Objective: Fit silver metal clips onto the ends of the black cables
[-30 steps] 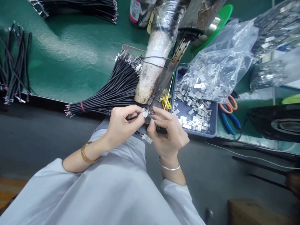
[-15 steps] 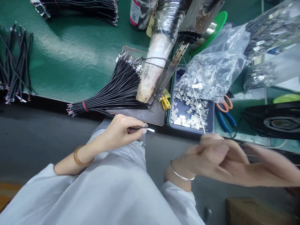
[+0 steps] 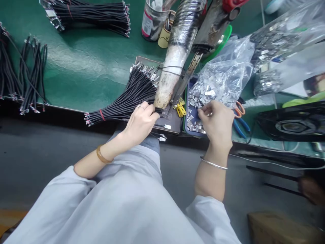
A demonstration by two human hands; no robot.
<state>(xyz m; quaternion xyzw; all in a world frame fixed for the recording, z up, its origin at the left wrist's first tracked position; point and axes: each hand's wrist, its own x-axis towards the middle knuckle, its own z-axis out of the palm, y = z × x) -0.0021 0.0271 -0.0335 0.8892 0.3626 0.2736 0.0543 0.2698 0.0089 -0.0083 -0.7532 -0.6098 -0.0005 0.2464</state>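
Note:
My left hand (image 3: 141, 122) lies curled on the near end of a fanned bundle of black wires (image 3: 127, 100) tied with a red band. It is closed on a black wire whose metal tip (image 3: 167, 126) sticks out to the right. My right hand (image 3: 217, 123) reaches over the blue tray (image 3: 185, 126) of small metal terminals (image 3: 195, 101), its fingertips pinched on one shiny piece. A tape-wrapped tool (image 3: 171, 73) with a metal blade stands slanted between the two hands.
A plastic bag of terminals (image 3: 224, 74) spills into the tray. Yellow clips (image 3: 180, 109), orange-handled scissors (image 3: 240, 109) and blue pliers (image 3: 238, 128) lie nearby. More wire bundles (image 3: 88, 13) rest on the green mat (image 3: 83, 64). A black round device (image 3: 291, 126) sits right.
My right hand swung out to the right, then forward onto the tray of terminals. My left hand moved up from my lap onto the wire bundle, still gripping its wire.

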